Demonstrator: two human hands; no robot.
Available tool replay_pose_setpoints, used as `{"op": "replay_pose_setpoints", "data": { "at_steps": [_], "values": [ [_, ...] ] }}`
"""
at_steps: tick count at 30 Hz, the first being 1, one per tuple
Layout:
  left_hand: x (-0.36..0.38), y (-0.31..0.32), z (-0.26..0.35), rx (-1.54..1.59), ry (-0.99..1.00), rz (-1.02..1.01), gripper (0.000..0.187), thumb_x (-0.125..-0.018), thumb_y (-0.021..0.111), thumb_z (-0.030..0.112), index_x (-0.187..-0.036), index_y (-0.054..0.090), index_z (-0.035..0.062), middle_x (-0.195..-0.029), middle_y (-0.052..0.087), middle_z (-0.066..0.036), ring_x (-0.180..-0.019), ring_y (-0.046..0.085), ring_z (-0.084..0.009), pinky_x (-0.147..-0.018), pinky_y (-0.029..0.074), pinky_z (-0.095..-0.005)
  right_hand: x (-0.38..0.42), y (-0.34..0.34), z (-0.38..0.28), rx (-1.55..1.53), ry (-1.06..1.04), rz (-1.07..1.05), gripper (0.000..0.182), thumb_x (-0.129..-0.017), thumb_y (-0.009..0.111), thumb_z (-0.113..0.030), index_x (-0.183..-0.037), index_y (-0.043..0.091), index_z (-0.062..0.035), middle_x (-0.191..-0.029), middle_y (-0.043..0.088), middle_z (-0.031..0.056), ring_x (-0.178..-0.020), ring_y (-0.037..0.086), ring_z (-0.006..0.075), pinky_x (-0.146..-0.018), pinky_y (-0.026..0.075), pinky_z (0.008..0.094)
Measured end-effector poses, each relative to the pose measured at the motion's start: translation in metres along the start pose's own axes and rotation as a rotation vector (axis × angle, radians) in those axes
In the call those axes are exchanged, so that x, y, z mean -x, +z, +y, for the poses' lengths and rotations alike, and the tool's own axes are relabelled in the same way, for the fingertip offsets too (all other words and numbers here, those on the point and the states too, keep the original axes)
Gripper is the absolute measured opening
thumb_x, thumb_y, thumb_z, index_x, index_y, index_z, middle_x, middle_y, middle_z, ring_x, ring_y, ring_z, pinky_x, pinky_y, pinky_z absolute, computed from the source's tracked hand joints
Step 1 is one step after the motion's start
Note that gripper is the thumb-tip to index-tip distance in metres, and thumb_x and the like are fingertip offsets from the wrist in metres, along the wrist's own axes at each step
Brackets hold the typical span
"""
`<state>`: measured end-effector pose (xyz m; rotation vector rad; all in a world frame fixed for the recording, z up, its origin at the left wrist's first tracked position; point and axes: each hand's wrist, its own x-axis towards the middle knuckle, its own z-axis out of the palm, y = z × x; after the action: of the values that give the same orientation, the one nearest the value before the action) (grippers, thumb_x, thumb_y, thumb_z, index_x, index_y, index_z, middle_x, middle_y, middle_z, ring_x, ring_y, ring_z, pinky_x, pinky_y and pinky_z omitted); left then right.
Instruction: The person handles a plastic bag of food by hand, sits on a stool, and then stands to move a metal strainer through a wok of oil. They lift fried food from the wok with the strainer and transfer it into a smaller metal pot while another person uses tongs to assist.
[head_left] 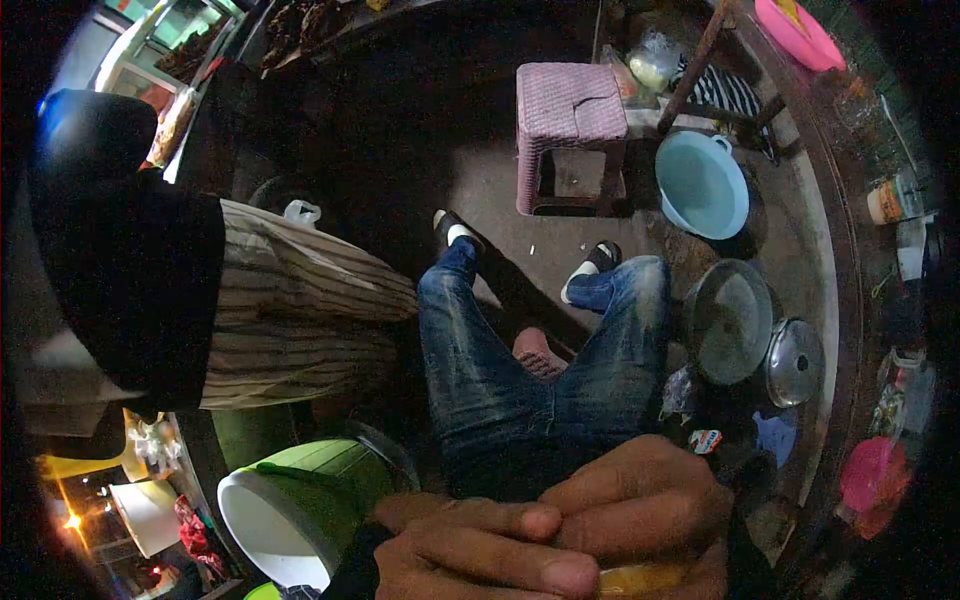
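Note:
Both hands meet close in front of my body at the bottom of the head view. My left hand (pixel 480 555) is closed, its fingers pressed together and touching the other hand; what lies in its fingers is hidden. My right hand (pixel 645 500) is curled closed, the knuckles upward. A small yellow-orange thing (pixel 645 579) shows under its fingers at the lower edge, mostly covered, so its kind cannot be made out.
Beside me on the left stands a person in a striped garment (pixel 310 300). A green-and-white bucket (pixel 300 500) is near my left hand. Ahead is a pink woven-pattern stool (pixel 570 105). To the right are a light-blue basin (pixel 700 185), a grey basin (pixel 730 320) and a metal lid (pixel 795 362).

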<state>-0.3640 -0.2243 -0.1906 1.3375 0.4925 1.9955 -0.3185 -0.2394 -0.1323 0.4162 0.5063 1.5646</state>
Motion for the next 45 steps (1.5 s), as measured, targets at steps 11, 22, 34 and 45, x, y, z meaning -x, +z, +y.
{"op": "replay_pose_setpoints", "data": {
  "at_steps": [11, 22, 34, 45],
  "values": [
    [-0.014, -0.004, -0.004, -0.084, 0.010, -0.143, 0.008, -0.083, 0.052, -0.002, -0.086, 0.044, -0.0005, -0.092, 0.047, -0.012, -0.090, 0.058, -0.0325, -0.087, 0.049, -0.0481, -0.005, 0.024, -0.022, 1.173, -0.221, -0.105, 0.025, -0.077, 0.045, 0.014, -0.095, 0.050, -0.0020, -0.095, 0.049, 0.0108, -0.092, 0.050, 0.0152, -0.079, 0.042, 0.0297],
    [-0.015, -0.003, -0.023, 0.182, 0.110, -0.102, 0.009, -0.085, 0.052, 0.007, -0.079, 0.047, 0.0034, -0.092, 0.049, -0.014, -0.088, 0.057, -0.0345, -0.089, 0.045, -0.0520, -0.041, -0.002, -0.047, 2.030, -0.869, -0.795, 0.009, -0.080, 0.053, 0.004, -0.088, 0.049, 0.0004, -0.086, 0.049, 0.0089, -0.074, 0.055, 0.0159, -0.064, 0.046, 0.0247],
    [-0.013, -0.003, -0.047, 0.307, 0.284, -0.060, 0.005, -0.082, 0.056, 0.004, -0.078, 0.053, 0.0042, -0.090, 0.052, -0.011, -0.089, 0.057, -0.0410, -0.088, 0.044, -0.0575, -0.043, 0.009, -0.062, 2.285, -0.530, -0.566, 0.014, -0.079, 0.060, -0.015, -0.085, 0.056, -0.0021, -0.085, 0.060, 0.0138, -0.072, 0.063, 0.0213, -0.059, 0.052, 0.0265],
    [-0.023, -0.011, -0.049, 0.171, 0.213, -0.215, 0.010, -0.083, 0.056, 0.007, -0.080, 0.051, -0.0009, -0.092, 0.052, -0.017, -0.088, 0.059, -0.0417, -0.085, 0.046, -0.0576, -0.055, -0.016, -0.044, 2.129, -1.051, -0.499, 0.013, -0.078, 0.061, -0.009, -0.087, 0.052, -0.0044, -0.086, 0.057, 0.0140, -0.075, 0.062, 0.0239, -0.060, 0.053, 0.0288]
  ]
}}
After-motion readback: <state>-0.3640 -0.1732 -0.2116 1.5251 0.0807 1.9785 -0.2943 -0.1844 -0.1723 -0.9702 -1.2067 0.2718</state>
